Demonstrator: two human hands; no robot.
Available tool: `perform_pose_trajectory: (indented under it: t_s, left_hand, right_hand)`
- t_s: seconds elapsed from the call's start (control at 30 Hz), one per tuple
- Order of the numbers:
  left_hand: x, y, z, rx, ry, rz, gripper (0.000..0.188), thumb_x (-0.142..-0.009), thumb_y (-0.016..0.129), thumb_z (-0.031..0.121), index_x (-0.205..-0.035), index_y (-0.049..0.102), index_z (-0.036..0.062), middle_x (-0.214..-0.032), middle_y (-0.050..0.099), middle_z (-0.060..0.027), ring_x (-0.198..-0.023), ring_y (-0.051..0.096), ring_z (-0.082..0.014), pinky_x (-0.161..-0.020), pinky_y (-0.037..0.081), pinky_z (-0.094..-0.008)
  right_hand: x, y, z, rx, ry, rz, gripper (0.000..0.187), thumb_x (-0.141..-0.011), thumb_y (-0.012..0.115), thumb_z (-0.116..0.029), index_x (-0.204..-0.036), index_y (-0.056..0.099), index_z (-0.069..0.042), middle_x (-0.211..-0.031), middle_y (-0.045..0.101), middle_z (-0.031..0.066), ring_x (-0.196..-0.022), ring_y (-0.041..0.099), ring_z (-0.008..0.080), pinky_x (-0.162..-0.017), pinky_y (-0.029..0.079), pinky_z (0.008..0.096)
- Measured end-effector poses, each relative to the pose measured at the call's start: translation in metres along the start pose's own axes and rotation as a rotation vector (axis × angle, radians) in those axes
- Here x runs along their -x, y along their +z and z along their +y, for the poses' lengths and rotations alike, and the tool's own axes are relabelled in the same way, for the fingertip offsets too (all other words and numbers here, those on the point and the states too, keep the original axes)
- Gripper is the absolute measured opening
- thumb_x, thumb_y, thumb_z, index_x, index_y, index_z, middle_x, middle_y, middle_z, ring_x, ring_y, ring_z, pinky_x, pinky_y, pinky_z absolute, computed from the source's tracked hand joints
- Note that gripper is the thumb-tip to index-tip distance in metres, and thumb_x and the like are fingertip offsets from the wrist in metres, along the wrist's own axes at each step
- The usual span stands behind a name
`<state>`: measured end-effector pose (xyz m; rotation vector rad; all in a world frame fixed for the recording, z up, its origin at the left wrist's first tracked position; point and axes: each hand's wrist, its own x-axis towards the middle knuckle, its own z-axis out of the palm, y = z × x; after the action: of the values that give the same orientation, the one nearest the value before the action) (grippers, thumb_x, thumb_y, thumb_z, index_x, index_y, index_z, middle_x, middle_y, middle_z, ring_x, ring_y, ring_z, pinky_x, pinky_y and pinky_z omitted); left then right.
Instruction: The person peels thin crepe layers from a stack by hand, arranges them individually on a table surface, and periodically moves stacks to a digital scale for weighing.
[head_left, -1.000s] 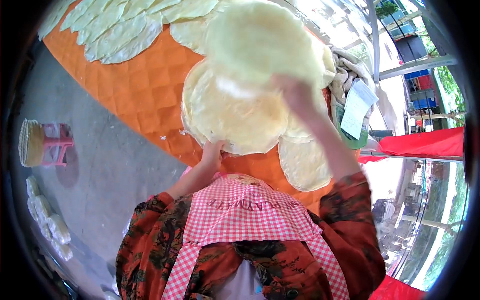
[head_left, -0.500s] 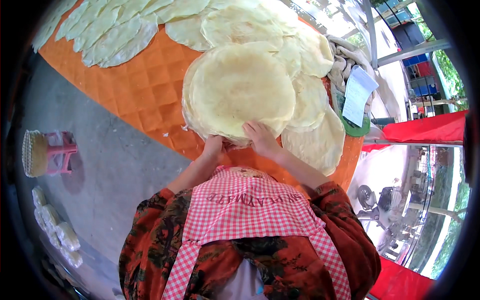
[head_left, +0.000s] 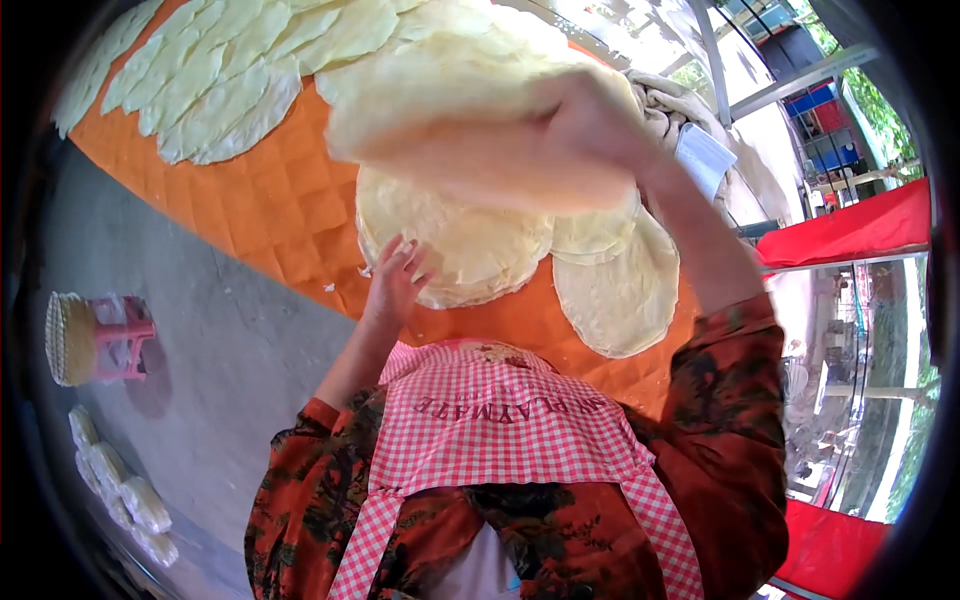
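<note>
My right hand (head_left: 592,122) is raised over the table and grips the edge of a thin, pale round flatbread (head_left: 470,160). Motion smears both the sheet and the fingers. Below it lies a stack of similar flatbreads (head_left: 470,255), its far part hidden by the lifted sheet. My left hand (head_left: 398,280) is at the stack's near left edge, fingers spread, with nothing in it. More flatbreads overlap to the right of the stack, one of them (head_left: 615,295) close to the table's near edge.
An orange cloth (head_left: 260,195) covers the table, and rows of overlapping flatbreads (head_left: 230,85) lie at the far left. A crumpled cloth (head_left: 660,105) and a paper sheet (head_left: 705,160) sit at the right. On the floor at left are a pink stool (head_left: 125,335) and several wrapped packs (head_left: 120,485).
Both hands were together at the stack's near edge. My right hand has lifted a flatbread up and away to the far right; my left hand has moved left and opened.
</note>
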<state>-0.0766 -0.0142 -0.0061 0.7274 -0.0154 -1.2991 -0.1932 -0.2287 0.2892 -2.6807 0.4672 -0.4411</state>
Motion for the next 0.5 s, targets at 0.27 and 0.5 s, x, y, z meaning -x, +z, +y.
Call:
perform_pose_trajectory:
  t_s: [0.27,0.5]
  left_hand:
    - [0.000,0.023,0.036,0.081,0.190,-0.159,0.059,-0.085,0.058,0.014,-0.136,0.032,0.0030,-0.133,0.045,-0.0118,-0.124,0.044,-0.0275,-0.099,0.042,-0.0425]
    - [-0.007,-0.046,0.010,-0.200,-0.046,0.329,0.039,-0.085,0.052,0.007,-0.123,0.047,0.0004,-0.119,0.058,-0.0131,-0.105,0.059,-0.0273,-0.089,0.050,-0.0403]
  right_hand:
    - [0.002,-0.028,0.137,-0.547,0.536,-0.194,0.041,-0.073,0.073,-0.016,-0.108,0.059,0.000,-0.098,0.065,0.0061,-0.086,0.062,0.0150,-0.079,0.052,0.0307]
    - [0.150,0.173,0.218,-1.095,1.114,-0.133,0.043,-0.083,0.069,-0.026,-0.117,0.058,-0.001,-0.110,0.064,0.0080,-0.094,0.064,0.0201,-0.083,0.053,0.0348]
